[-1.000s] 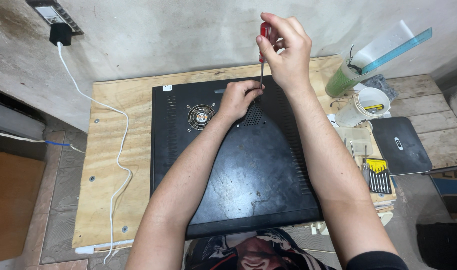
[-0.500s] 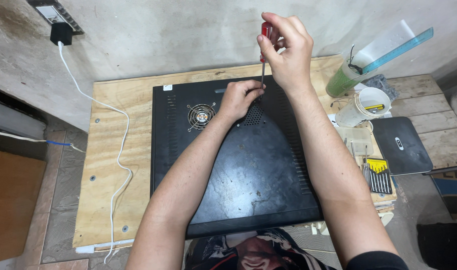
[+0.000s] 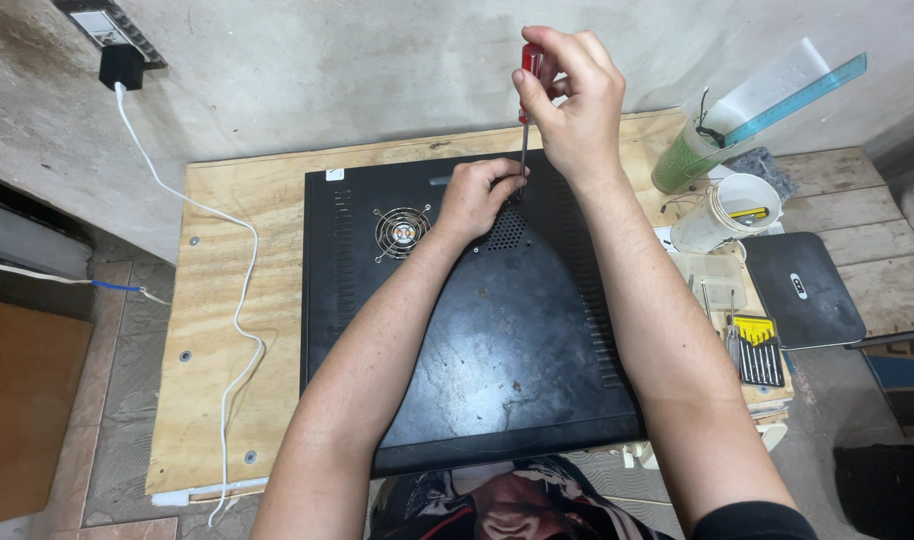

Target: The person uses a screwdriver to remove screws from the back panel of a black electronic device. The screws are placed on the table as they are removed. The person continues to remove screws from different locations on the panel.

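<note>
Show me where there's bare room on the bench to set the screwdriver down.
Freest is the plywood board left of the black case, though the white cable snakes across it. The case's near half, between the forearms, is also bare. Crowded: right side, with white cup, green cup, screwdriver set and dark pad.

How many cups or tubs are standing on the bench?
2: a green cup holding a ruler at the back right, and a white tub just in front of it. Others may be hidden.

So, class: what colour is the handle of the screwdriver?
Red, seen in the head view: the screwdriver is gripped by the right hand.
</note>
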